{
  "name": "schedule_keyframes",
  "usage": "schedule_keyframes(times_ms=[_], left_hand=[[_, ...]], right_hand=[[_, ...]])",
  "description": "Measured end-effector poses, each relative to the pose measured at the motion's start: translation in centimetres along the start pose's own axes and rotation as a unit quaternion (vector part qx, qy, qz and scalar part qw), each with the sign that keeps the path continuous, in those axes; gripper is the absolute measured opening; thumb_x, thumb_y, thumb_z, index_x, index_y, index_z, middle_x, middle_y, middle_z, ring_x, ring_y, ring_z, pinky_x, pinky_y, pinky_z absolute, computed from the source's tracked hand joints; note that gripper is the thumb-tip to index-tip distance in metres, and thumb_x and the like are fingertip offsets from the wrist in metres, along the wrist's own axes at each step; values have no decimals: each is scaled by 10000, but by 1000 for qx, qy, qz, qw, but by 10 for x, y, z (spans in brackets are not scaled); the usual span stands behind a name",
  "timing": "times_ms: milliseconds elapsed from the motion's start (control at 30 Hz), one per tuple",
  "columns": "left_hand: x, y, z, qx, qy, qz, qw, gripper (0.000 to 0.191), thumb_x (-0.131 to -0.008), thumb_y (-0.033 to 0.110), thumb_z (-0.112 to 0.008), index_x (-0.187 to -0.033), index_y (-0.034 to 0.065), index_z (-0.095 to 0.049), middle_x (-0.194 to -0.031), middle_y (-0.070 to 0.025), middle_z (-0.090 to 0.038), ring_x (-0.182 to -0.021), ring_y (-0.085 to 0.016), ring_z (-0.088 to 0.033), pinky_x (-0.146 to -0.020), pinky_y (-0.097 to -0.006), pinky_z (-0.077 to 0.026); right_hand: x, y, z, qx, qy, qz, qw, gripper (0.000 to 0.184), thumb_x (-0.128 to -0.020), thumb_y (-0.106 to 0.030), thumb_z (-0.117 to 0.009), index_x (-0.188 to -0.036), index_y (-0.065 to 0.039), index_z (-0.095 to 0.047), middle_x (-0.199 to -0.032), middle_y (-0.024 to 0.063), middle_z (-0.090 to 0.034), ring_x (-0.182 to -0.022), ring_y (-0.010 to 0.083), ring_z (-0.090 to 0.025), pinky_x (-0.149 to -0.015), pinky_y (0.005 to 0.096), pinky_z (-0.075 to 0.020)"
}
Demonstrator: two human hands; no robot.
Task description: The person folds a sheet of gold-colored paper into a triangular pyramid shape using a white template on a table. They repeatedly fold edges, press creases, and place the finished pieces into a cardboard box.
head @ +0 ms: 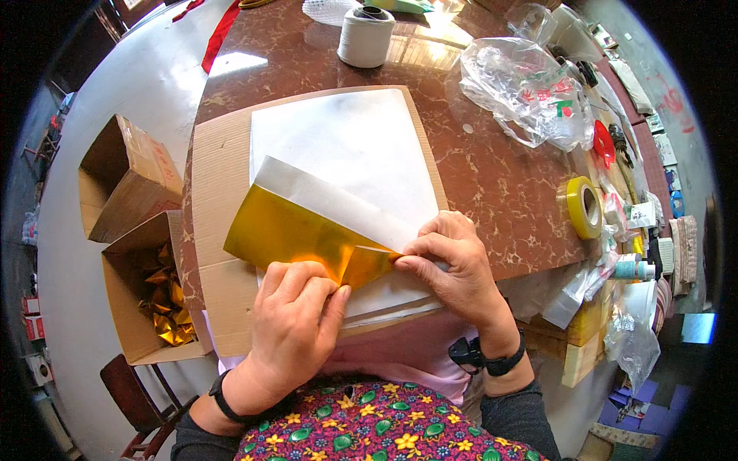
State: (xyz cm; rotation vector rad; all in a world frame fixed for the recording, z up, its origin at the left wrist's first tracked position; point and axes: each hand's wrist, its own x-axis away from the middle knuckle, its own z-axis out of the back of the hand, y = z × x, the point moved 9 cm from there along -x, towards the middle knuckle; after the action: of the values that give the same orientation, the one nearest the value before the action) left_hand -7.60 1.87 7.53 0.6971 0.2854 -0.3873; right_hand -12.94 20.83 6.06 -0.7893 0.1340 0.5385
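A sheet of gold foil paper point(288, 226) with a white underside lies slantwise before me, a white strip showing along its upper edge. My left hand point(305, 305) pinches its lower edge between thumb and fingers, where a crease runs up through the foil. At the sheet's right corner, my right hand point(452, 265) grips the tip between thumb and forefinger. Between the two hands a small flap of gold stands folded over. Beneath lies a stack of white paper point(346, 138), resting on a piece of corrugated cardboard point(222, 173).
The marble-patterned table point(519, 190) carries a cone of white thread point(366, 37), a clear plastic bag point(524, 86) and a roll of yellow tape point(583, 207). Left of it stand two cardboard boxes; the nearer box point(132, 311) holds folded gold foil pieces point(172, 314).
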Motion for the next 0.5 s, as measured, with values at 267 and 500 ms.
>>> schedule_keyframes(times_ms=[267,500], left_hand=[[-2,-7,-3,-21,-20,23,999,138,-852,103,-784,-864,42,-661,-1030,-109,-637,-945,-320,-564,-834,-420,-484],[-2,-9,-5,-48,-32,27,998,178,-860,150,-789,-855,38,-651,-1055,-106,-631,-959,-312,-562,-844,-421,-479]], right_hand=[[-7,-1,1,43,7,-33,999,233,-820,-264,-858,-751,-119,-690,-786,39,-576,-807,244,-572,-821,396,-399],[-7,-4,1,64,2,-45,997,238,-825,-263,-855,-765,-115,-678,-796,35,-584,-808,243,-577,-842,397,-400]])
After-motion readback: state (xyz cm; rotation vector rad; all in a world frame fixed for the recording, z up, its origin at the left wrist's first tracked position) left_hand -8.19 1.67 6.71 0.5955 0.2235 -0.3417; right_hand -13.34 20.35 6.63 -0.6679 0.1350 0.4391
